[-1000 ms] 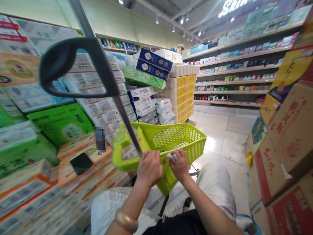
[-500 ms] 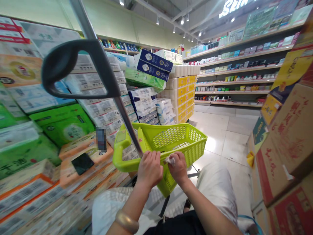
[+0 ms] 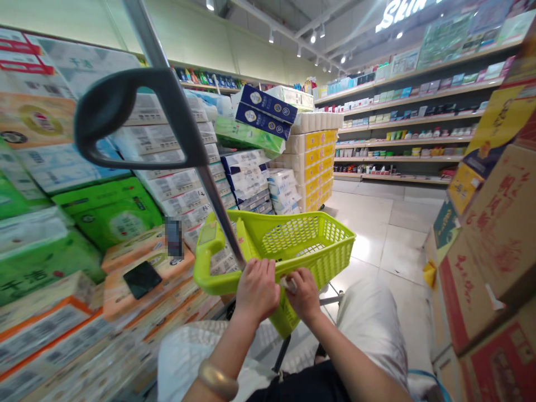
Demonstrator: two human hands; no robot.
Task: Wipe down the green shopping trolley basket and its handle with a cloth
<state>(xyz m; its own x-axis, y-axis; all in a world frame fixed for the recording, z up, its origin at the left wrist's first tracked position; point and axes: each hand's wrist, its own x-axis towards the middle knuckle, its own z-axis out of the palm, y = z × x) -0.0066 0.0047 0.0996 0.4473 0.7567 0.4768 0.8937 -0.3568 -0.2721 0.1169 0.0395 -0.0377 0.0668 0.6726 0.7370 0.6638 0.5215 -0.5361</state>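
A lime-green plastic shopping basket [image 3: 331,255] on a wheeled frame stands in front of me. My left hand [image 3: 257,287] is closed over its near rim, beside the foot of a slanted metal pole [image 3: 218,200]. A dark grey loop handle [image 3: 193,125] is fixed higher on that pole. My right hand [image 3: 305,297], fingers pinched, presses a small crumpled whitish tissue [image 3: 288,283] against the same rim, just right of my left hand. The part of the rim under my fingers is hidden.
Stacked tissue packs [image 3: 167,139] rise on the left. A black phone [image 3: 142,279] lies on an orange pack [image 3: 119,304] there. Cardboard boxes [image 3: 473,268] line the right side. Shelves of small goods [image 3: 402,120] stand behind the tiled floor [image 3: 372,223].
My right hand has shifted slightly down and left along the rim with the tissue, closer to my left hand. My left hand and the basket have barely moved.
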